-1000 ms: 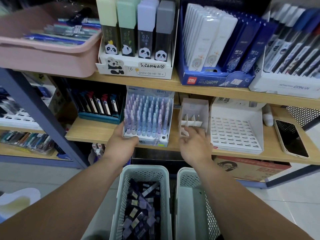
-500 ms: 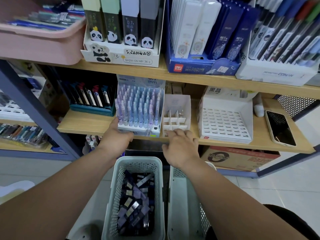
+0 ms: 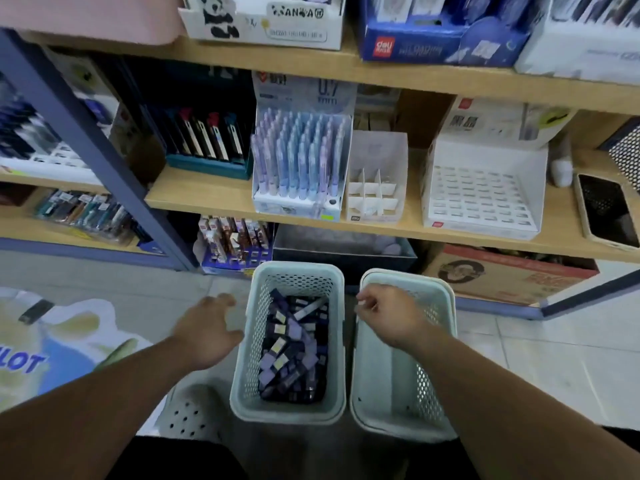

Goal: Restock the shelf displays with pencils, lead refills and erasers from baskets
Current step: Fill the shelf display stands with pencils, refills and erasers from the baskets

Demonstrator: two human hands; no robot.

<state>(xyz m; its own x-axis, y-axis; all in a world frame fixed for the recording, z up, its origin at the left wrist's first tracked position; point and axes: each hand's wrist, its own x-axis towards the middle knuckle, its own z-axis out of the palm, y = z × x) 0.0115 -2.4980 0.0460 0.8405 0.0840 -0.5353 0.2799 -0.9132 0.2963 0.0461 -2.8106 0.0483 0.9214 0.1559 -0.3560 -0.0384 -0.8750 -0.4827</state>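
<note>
Two pale green perforated baskets stand on the floor below the shelf. The left basket point(image 3: 249, 358) holds several dark blue and purple packets point(image 3: 292, 355). The right basket point(image 3: 433, 393) looks bare inside. My left hand point(image 3: 207, 330) hovers just left of the left basket with fingers spread, holding nothing. My right hand point(image 3: 388, 317) hangs over the near left rim of the right basket, fingers loosely curled, nothing visible in it. On the middle shelf stand a full display of pastel mechanical pencils point(image 3: 298, 164), a white divider box point(image 3: 375, 188) and a white slotted tray point(image 3: 481, 192).
A phone point(image 3: 606, 209) lies at the shelf's right end. A teal display of dark pens point(image 3: 207, 143) sits left of the pencils. Boxes line the top shelf. A blue steel upright point(image 3: 86, 140) slants at left. A cardboard box point(image 3: 502, 275) and a dark bin point(image 3: 343, 251) sit under the shelf.
Both hands have dropped from the middle shelf's displays down to the baskets. The camera has tilted downward and moved closer.
</note>
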